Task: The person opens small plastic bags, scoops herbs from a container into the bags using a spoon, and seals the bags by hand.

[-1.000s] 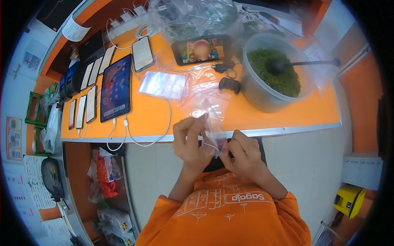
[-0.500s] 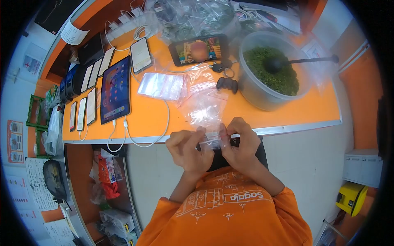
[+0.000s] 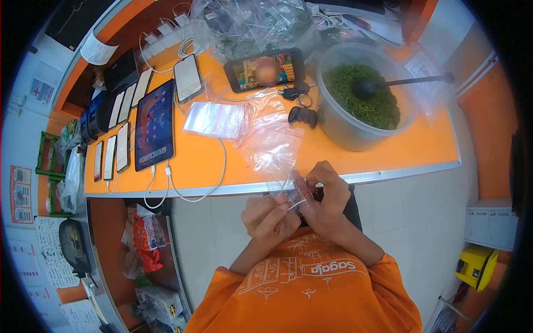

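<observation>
A small clear plastic bag (image 3: 282, 191) is held between my two hands at the table's front edge. My left hand (image 3: 269, 217) pinches its lower left part, near a thin white strip. My right hand (image 3: 326, 194) grips the bag's right side with thumb and curled fingers. Just beyond them, more clear bags with red edges (image 3: 272, 147) lie on the orange table (image 3: 205, 166). A stack of flat bags (image 3: 214, 119) is farther left. A clear tub (image 3: 347, 136) of green shredded material (image 3: 366, 108) stands at the right, with a black long-handled scoop (image 3: 369, 87) in it.
A tablet (image 3: 155, 125) and several phones lie at the left with white cables. A phone showing a picture (image 3: 265, 70), keys (image 3: 294, 93) and a dark controller-shaped object (image 3: 302, 116) are near the tub. Filled clear bags (image 3: 255, 28) are piled behind.
My left hand has moved right and down, closer to my right hand, and its fingers have curled at the bag's lower part. The view has shifted slightly.
</observation>
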The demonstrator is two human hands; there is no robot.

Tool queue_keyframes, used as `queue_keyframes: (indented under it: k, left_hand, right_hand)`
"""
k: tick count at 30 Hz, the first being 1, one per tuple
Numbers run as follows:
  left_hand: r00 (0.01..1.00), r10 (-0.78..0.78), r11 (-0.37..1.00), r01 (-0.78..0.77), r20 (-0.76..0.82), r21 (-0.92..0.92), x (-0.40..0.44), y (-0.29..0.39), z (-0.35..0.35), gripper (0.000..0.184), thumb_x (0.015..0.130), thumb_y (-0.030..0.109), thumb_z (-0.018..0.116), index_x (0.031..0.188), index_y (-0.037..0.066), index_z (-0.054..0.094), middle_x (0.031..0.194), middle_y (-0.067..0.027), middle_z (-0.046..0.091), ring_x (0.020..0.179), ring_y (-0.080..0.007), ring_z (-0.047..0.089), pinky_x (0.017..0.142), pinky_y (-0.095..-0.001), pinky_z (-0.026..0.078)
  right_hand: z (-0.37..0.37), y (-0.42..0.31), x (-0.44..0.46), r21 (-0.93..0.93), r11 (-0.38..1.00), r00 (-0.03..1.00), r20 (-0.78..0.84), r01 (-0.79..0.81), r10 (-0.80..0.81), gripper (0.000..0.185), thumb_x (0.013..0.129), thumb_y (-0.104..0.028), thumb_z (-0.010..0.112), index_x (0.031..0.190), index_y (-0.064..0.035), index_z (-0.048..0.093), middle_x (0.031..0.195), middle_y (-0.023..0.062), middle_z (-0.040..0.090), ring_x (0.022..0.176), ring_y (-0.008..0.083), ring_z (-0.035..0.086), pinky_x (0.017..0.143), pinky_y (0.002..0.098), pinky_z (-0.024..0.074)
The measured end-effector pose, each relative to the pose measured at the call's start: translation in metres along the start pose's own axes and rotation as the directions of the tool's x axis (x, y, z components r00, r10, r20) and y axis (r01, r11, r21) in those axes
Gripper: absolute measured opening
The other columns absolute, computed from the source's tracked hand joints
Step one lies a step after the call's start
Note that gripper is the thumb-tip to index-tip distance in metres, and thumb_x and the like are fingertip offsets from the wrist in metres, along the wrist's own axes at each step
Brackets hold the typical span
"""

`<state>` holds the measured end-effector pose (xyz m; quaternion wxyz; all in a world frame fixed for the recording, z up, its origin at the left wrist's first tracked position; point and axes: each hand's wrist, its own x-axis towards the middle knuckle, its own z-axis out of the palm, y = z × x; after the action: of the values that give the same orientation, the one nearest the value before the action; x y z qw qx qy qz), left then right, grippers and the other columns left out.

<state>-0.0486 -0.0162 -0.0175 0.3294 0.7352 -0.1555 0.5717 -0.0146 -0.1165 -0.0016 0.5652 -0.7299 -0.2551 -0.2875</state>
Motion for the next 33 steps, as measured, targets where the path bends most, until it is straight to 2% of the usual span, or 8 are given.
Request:
queue_keyframes:
  k: [4, 10, 16, 25, 27, 29, 31, 33]
  left_hand:
    - [0.996, -0.084, 0.992, 0.083, -0.001, 0.094, -0.006, -0.001, -0.004, 0.026, 0.068, -0.003, 0.066, 0.087, 0.011, 0.053, 0.084, -0.0077, 0.046, 0.054, -0.0171, 0.047, 0.053, -0.0294, 0.037]
    - [0.941, 0.098, 0.995, -0.104, 0.324, 0.001, 0.022, -0.003, -0.01, 0.021, 0.071, 0.024, 0.07, 0.089, 0.021, 0.059, 0.1, 0.0018, 0.051, 0.086, -0.019, 0.052, 0.086, -0.049, 0.032]
    - [0.887, 0.22, 0.942, -0.301, 0.405, 0.146, 0.014, -0.003, 0.015, 0.027, 0.075, 0.024, 0.066, 0.101, 0.022, 0.059, 0.109, 0.0026, 0.051, 0.105, -0.016, 0.049, 0.097, -0.0573, 0.022]
    - [0.913, -0.015, 0.986, 0.08, 0.408, -0.144, 0.019, -0.002, 0.038, 0.036, 0.069, 0.007, 0.065, 0.103, 0.008, 0.052, 0.099, -0.0072, 0.052, 0.09, -0.0235, 0.052, 0.092, -0.0511, 0.031]
    - [0.924, -0.083, 0.971, 0.159, 0.373, -0.178, 0.025, -0.005, 0.038, 0.041, 0.066, 0.004, 0.067, 0.104, 0.005, 0.05, 0.094, -0.0101, 0.052, 0.087, -0.0257, 0.052, 0.088, -0.0454, 0.035]
    - [0.914, -0.18, 0.935, 0.274, 0.363, -0.227, 0.032, -0.008, 0.036, 0.042, 0.066, 0.004, 0.067, 0.104, 0.002, 0.049, 0.091, -0.0116, 0.052, 0.086, -0.0258, 0.051, 0.085, -0.0398, 0.037]
    - [0.875, -0.298, 0.859, 0.42, 0.382, -0.291, 0.038, -0.01, 0.033, 0.04, 0.07, 0.006, 0.065, 0.104, -0.001, 0.046, 0.092, -0.0119, 0.05, 0.087, -0.0237, 0.048, 0.083, -0.0343, 0.037]
    - [0.887, -0.279, 0.856, 0.403, 0.368, -0.324, 0.042, -0.012, 0.034, 0.04, 0.07, 0.005, 0.065, 0.105, -0.002, 0.046, 0.092, -0.0117, 0.049, 0.087, -0.0206, 0.046, 0.079, -0.0324, 0.037]
  right_hand:
    - [-0.004, -0.003, 0.004, 0.12, 0.992, 0.997, -0.049, -0.048, 0.054, 0.019, 0.073, 0.002, 0.066, 0.081, -0.0029, 0.049, 0.06, 0.0072, 0.049, 0.043, 0.0152, 0.046, 0.039, 0.025, 0.036]
    - [-0.037, -0.018, 0.026, 0.065, 0.923, 0.912, 0.196, -0.38, 0.361, 0.031, 0.072, 0.004, 0.065, 0.093, -0.0031, 0.043, 0.061, 0.009, 0.05, 0.05, 0.0183, 0.055, 0.044, 0.0249, 0.042]
    - [-0.046, -0.022, 0.034, -0.123, 0.943, 0.871, 0.362, -0.308, 0.331, 0.04, 0.066, 0.005, 0.062, 0.099, -0.0041, 0.043, 0.064, 0.011, 0.051, 0.06, 0.0265, 0.059, 0.053, 0.0307, 0.0448]
    - [-0.073, -0.028, 0.04, -0.134, 0.89, 0.806, 0.381, -0.436, 0.453, 0.04, 0.067, -0.003, 0.068, 0.1, -0.0044, 0.045, 0.066, 0.0068, 0.049, 0.055, 0.0176, 0.052, 0.05, 0.0277, 0.0416]
    - [-0.1, -0.027, 0.04, -0.016, 0.912, 0.87, 0.292, -0.41, 0.397, 0.041, 0.066, -0.003, 0.07, 0.1, -0.0038, 0.048, 0.07, 0.0029, 0.05, 0.058, 0.0097, 0.051, 0.045, 0.0227, 0.0387]
    - [-0.13, -0.008, 0.044, 0.303, 0.896, 0.94, -0.004, -0.325, 0.342, 0.041, 0.067, -0.006, 0.071, 0.102, -0.0025, 0.05, 0.076, 0.0013, 0.05, 0.059, 0.0069, 0.049, 0.042, 0.0188, 0.0344]
    - [-0.152, 0.007, 0.072, 0.078, 0.872, 0.798, -0.37, -0.484, 0.476, 0.04, 0.071, -0.011, 0.07, 0.103, 0.0003, 0.051, 0.08, 0.0025, 0.05, 0.062, 0.0078, 0.049, 0.043, 0.0185, 0.0334]
    - [-0.16, 0.036, 0.097, 0.169, 0.874, 0.762, -0.434, -0.455, 0.481, 0.042, 0.074, -0.014, 0.068, 0.107, 0.0021, 0.049, 0.082, 0.0029, 0.05, 0.064, 0.0079, 0.049, 0.045, 0.0185, 0.0337]
